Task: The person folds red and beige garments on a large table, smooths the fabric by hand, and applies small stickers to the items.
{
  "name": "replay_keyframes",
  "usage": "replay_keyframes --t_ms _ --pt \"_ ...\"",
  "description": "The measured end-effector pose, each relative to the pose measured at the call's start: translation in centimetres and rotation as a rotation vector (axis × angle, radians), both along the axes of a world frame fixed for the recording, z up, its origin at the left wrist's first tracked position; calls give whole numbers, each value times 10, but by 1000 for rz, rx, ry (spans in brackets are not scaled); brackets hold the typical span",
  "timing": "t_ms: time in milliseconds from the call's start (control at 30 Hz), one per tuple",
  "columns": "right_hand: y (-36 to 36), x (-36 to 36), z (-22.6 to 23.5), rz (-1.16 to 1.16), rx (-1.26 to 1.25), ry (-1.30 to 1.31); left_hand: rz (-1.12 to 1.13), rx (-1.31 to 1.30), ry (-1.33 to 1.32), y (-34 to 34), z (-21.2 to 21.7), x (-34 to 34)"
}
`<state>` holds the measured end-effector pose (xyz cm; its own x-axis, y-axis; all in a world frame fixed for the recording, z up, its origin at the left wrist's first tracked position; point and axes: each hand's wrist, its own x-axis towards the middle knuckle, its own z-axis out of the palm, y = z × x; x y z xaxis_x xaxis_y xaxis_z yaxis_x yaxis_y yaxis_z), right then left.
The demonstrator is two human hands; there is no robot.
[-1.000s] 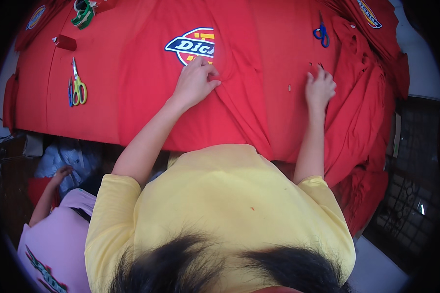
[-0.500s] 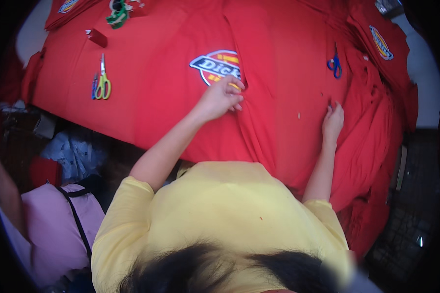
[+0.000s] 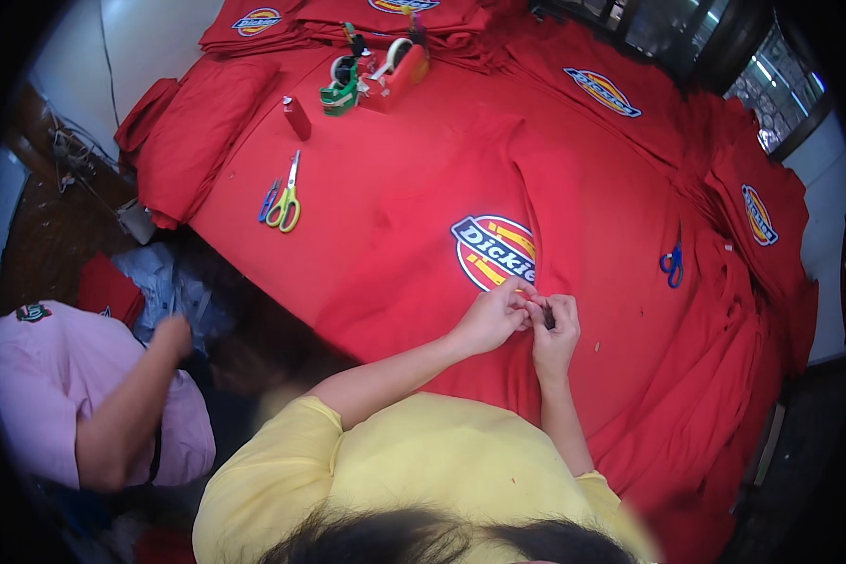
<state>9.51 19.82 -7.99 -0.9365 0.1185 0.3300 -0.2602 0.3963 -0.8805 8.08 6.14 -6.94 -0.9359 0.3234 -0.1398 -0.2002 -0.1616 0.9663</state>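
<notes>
A red garment (image 3: 414, 254) with an oval printed emblem (image 3: 484, 249) lies spread before me, a fold running across the emblem's right side. My left hand (image 3: 494, 318) is closed, its fingertips pinching the garment at the lower edge of the emblem. My right hand (image 3: 556, 340) is right beside it, fingertips nearly meeting the left ones. It is closed around a small dark object (image 3: 548, 316), mostly hidden by the fingers, whose kind I cannot make out.
Yellow-handled scissors (image 3: 285, 209) and blue snips (image 3: 269, 199) lie left; a small red bottle (image 3: 297, 118) and green (image 3: 339, 94) and red tape dispensers (image 3: 395, 83) stand beyond. Blue-handled scissors (image 3: 671, 266) lie right. Stacked red garments (image 3: 620, 122) line the far edge. A co-worker in pink (image 3: 75, 395) is left.
My right hand has moved left from the far side of the cloth to meet my left hand. The view has shifted, showing more of the far edge. The co-worker's arm has come into view.
</notes>
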Motion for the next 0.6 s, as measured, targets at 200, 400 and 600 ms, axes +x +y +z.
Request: replay_keyframes --t_ms 200,400,600 --pt "2 -9 -24 31 -220 -84 89 -96 130 2 -8 9" --pt "0 1 -17 -66 343 255 109 165 -52 3 -21 0" --pt "15 8 16 21 23 -110 28 104 -118 -12 -9 -6"
